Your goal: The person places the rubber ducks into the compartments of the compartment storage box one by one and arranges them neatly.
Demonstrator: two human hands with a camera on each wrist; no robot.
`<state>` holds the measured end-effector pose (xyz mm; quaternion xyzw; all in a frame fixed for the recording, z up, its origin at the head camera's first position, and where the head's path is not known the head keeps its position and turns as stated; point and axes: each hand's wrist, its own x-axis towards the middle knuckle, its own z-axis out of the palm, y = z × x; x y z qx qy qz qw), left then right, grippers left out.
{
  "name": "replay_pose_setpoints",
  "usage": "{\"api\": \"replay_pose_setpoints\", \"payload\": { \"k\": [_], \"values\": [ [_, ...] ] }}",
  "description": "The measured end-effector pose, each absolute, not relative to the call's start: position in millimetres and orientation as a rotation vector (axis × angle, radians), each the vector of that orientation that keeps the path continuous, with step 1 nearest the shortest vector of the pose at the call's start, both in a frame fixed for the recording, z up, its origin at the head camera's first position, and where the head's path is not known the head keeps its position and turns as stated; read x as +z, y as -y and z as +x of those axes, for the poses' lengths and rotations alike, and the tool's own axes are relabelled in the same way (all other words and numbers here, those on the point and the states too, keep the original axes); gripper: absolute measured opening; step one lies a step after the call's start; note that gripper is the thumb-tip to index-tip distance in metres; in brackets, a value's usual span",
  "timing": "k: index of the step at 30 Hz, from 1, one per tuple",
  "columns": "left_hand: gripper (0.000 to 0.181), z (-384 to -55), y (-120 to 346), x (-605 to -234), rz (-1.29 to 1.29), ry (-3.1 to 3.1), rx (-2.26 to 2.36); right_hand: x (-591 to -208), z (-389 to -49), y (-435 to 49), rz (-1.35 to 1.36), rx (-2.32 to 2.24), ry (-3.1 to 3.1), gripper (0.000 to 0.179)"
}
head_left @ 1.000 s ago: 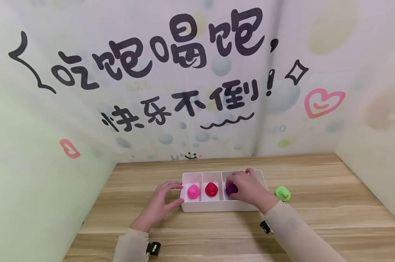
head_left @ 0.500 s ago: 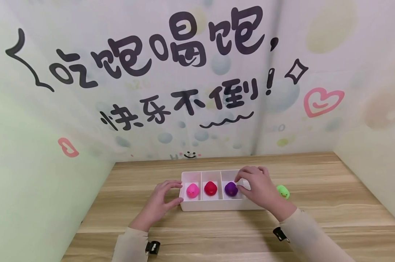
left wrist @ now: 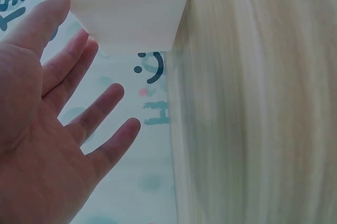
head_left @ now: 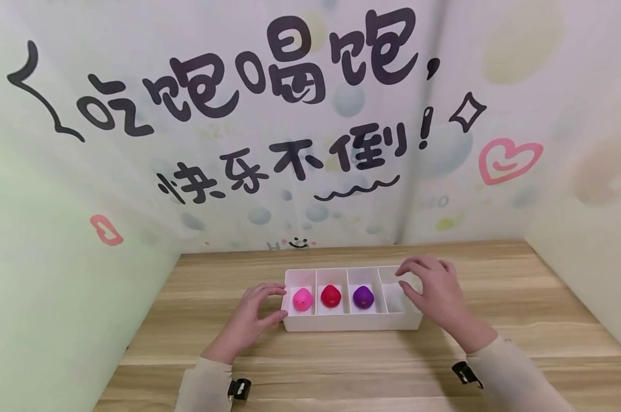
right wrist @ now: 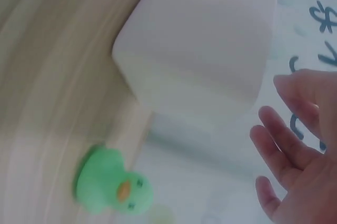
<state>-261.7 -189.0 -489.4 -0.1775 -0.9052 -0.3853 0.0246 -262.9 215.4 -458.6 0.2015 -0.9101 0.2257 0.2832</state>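
Observation:
A long white tray with divided compartments lies on the table. From left to right its compartments hold a pink toy duck, a red toy duck and a purple toy duck. My left hand has its thumb and fingertips right at the tray's left end, fingers spread and fairly straight in the left wrist view. Above the rightmost compartment hovers my right hand, fingers loosely bent and holding nothing. A green toy duck sits beyond the tray's right end; in the head view the right hand hides it.
The wood-grain table meets a back wall printed with black lettering, close behind the tray. Side walls stand at left and right. Each wrist wears a black strapped device, such as the right one.
My right hand has let go of the purple duck, leaving it in the third compartment, and moved right over the last compartment. My left hand has stayed at the tray's left end.

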Motion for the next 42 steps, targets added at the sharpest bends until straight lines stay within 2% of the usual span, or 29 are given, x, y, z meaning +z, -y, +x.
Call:
{"api": "replay_pose_setpoints", "payload": {
  "k": [22,31,42],
  "values": [
    [0.042,-261,189,-488,-0.563,2.791,-1.205,-469,-252,-282,0.29,0.563,2.707,0.025],
    [0.041,-260,188,-489,-0.562,2.789,-1.202,-476,-245,-296,0.3,0.505,2.816,0.039],
    [0.041,-261,186,-487,-0.566,2.793,-1.191,-482,-242,-303,0.359,0.516,2.813,0.036]
  ]
}}
